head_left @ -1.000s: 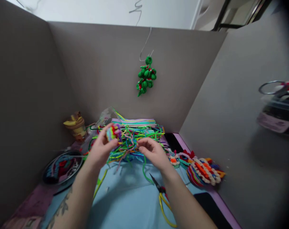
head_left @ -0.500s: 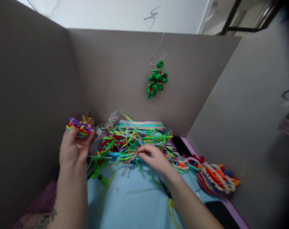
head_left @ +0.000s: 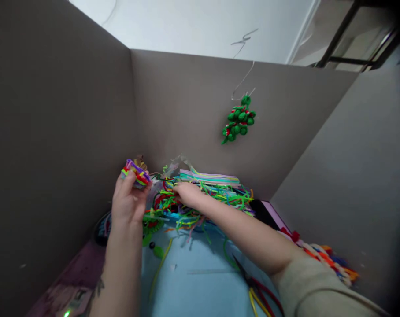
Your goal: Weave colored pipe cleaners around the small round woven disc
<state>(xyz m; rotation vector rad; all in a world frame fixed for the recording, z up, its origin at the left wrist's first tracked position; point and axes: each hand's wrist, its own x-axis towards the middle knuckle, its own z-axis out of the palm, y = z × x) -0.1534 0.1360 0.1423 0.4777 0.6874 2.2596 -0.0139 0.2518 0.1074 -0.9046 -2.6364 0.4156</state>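
Head view: grasping a small multicoloured piece of fuzzy strands (head_left: 136,175), purple, red and yellow, in the grip of the left hand (head_left: 129,200), raised at left above a pale blue bench (head_left: 200,290). Reaching with the right hand (head_left: 188,194) into a tangled heap of bright fuzzy strands (head_left: 226,198), fingertips hidden there; cannot tell whether pinching any.

Probably at the step of sorting through the heap for a strand. Seems to call next for pinching just one and drawing it out without dragging its neighbours, left grip steady but not crushing.

Further out: straight pastel strands (head_left: 209,177) along the heap's far side; at its near left, a fuzzy green piece (head_left: 153,226); nearer, a loose yellow-green strand (head_left: 161,266); at near right, black-bladed scissors with red and yellow handles (head_left: 248,280), lying beside the right forearm. At far right, hanging from a thin wire (head_left: 243,79), a bumpy green ornament with red touches (head_left: 239,118).

No brand, label or writing readable anywhere.
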